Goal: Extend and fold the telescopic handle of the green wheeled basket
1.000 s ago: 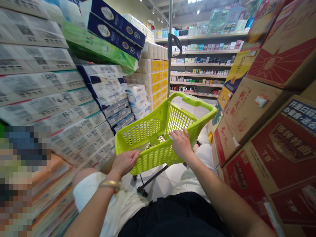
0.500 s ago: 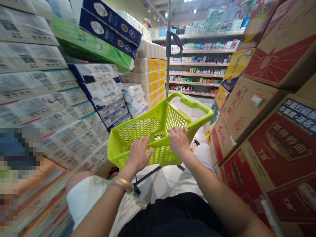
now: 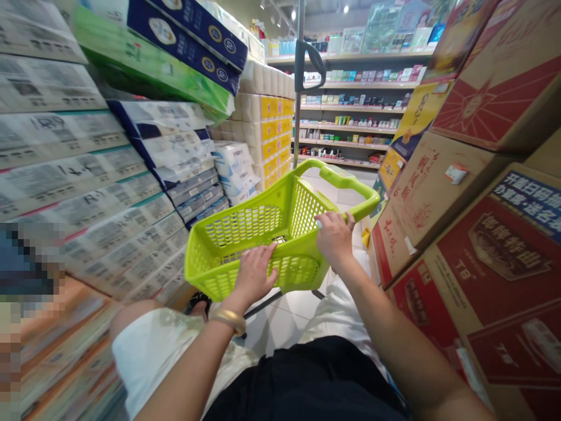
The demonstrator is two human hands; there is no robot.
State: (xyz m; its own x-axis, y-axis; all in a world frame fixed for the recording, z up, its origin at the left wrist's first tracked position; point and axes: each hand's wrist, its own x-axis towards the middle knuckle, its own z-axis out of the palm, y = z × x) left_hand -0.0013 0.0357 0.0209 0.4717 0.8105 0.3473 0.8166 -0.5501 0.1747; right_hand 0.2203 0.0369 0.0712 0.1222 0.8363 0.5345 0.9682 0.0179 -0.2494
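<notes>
A lime-green plastic shopping cart with perforated basket walls stands slanted across the aisle in front of me. Its looped handle points away to the right. My left hand, with a gold bangle on the wrist, is closed over the near rim, thumb on my side and fingertips reaching over the edge. Farther right, my right hand grips the same rim close to the handle end. Its fingers curl over the rim, and a small whitish spot shows at one fingertip.
Packs of tissue paper are piled high along the left. Cardboard cartons form a stack on the right. A metal pole with a dark grey loop rises beyond the cart. Stocked shelves line the back.
Both hands have moved right along the cart's rim and closed onto it; before, their fingers were looser and more spread. The cart has shifted slightly.
</notes>
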